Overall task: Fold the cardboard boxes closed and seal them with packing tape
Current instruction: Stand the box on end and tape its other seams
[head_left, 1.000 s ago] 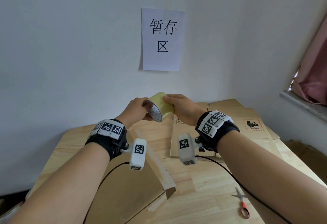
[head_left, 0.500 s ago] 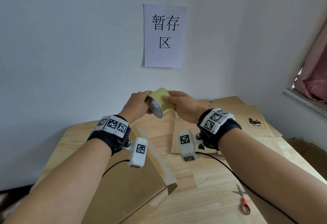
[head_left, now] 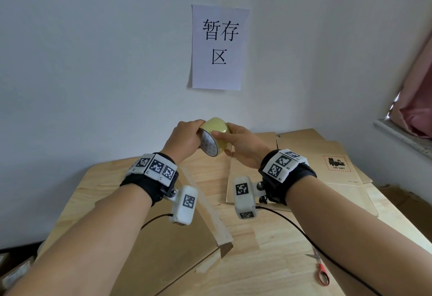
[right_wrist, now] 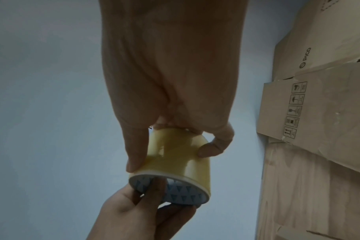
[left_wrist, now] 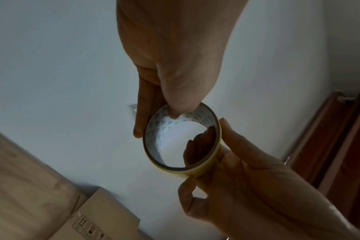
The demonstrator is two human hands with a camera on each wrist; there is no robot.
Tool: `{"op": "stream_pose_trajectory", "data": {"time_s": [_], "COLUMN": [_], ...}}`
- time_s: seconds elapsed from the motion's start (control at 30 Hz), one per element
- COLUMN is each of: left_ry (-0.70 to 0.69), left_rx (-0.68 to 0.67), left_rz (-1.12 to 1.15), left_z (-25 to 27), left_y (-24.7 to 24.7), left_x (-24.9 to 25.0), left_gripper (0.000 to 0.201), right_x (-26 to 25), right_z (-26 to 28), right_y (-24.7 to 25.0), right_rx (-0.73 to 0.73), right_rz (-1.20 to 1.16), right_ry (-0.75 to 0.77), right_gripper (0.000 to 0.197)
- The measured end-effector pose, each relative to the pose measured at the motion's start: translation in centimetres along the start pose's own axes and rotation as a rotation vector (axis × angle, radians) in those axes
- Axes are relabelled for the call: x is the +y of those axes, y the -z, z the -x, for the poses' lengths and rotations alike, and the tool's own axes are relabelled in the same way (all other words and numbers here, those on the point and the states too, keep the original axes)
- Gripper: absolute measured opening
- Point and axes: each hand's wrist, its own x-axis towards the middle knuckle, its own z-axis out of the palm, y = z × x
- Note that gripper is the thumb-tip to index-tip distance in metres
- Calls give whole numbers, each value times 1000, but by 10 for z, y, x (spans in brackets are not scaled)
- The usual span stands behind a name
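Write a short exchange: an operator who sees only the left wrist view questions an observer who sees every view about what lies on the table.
Operator: Any scissors around?
Observer: Yes, red-handled scissors lie on the wooden table, beside the right forearm.
Operator: Is there a box close by to tape?
Observer: A cardboard box sits under the left forearm, with one flap standing up.

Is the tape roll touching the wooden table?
Apart. The head view shows the tape roll held up between the left hand and right hand, with the table well below.
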Motion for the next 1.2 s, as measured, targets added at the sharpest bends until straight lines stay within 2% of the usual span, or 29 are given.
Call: {"op": "stream_pose_trajectory", "data": {"time_s": [0.1,0.17,0.43,0.63,0.87,1.0,1.1,1.2], "left_ry": [47,39,-80,-82,-92,-90,-75,-57], "left_rx": [-25,-13,80,51,59,32,11,-8], "left_rz": [130,112,-298,-183,-158,-103,-102,-84], "left_z": [1,1,1,-1,2,3,2,1], "left_y": [0,0,1,0,-6,-7,-8,-9], "left_x": [0,0,3,1,3,5,4,2], "left_gripper": [37,35,44,43,41,41,42,44], "right_x": [0,-2,0,0,2,4,5,8], "right_z": [2,2,3,4,3,3,4,3], "right_y": [1,1,-2,-2,-2,4,3,4], "right_rx": [-13,-13,-9,-17,31,28,-8,-11], "right_rz": [-8,-5,-26,-19,2,21,17,23], "right_ry": [26,27,14,44,37,25,3,1], "right_gripper": [18,14,14,18,17,25,14,34]}}
